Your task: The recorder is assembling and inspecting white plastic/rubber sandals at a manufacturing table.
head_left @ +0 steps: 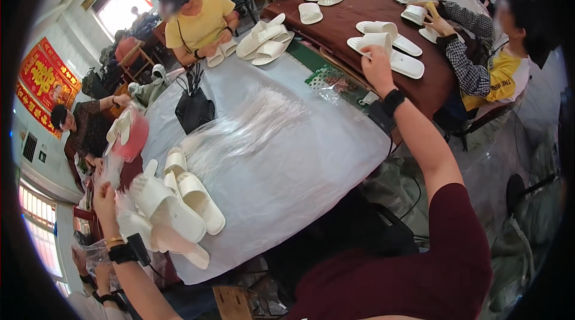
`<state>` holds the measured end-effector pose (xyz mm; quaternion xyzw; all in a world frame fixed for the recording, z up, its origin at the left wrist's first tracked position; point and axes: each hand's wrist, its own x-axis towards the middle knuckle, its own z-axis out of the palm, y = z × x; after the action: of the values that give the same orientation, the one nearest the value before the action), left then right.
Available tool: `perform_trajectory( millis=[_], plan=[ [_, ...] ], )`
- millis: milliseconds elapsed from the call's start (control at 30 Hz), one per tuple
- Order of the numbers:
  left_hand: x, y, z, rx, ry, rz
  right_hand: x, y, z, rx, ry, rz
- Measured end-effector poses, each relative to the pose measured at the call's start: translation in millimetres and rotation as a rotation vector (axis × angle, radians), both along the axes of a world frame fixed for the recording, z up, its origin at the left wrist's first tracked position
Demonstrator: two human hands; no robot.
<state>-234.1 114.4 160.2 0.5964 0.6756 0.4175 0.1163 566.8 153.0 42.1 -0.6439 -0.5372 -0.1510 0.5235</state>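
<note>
My right hand [377, 65] reaches far across onto the brown table [353, 11]. Its fingers close over the near end of a white slipper [372, 40] that lies beside another white slipper [407, 63]. My left hand [105, 197] is at the left edge of the grey-covered table [287, 158], gripping a crinkled clear plastic bag [112, 167]. Right next to it lies a heap of white slippers [173, 206], some in clear wrap. Both wrists carry black bands.
A sheet pile of clear bags [245, 122] and a black holder [193, 107] lie on the grey table. More slippers [263, 41] sit further back. Several people sit around both tables handling slippers; one in a checked sleeve [464, 59] is close to my right hand.
</note>
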Motion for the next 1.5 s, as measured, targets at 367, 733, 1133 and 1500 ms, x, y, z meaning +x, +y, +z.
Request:
perform_trajectory(
  millis=[367, 733, 1133, 1500],
  plan=[
    [102.8, -36.4, -147.0, -0.101, 0.455, -0.047, 85.0, 12.5, -28.7, -0.406, 0.218, 0.023],
    [137.4, -53.2, -148.3, 0.023, 0.562, -0.053, -107.3, -108.9, 62.8, -0.045, 0.884, 0.699],
    [153.2, -66.1, -146.7, 0.087, 0.617, -0.05, -286.6, -157.3, -68.2, -0.411, 0.058, 1.147],
    [143.9, -85.2, -166.7, 0.12, 0.558, -0.044, -233.3, -133.2, -53.2, -0.392, 0.08, 0.871]
  ],
)
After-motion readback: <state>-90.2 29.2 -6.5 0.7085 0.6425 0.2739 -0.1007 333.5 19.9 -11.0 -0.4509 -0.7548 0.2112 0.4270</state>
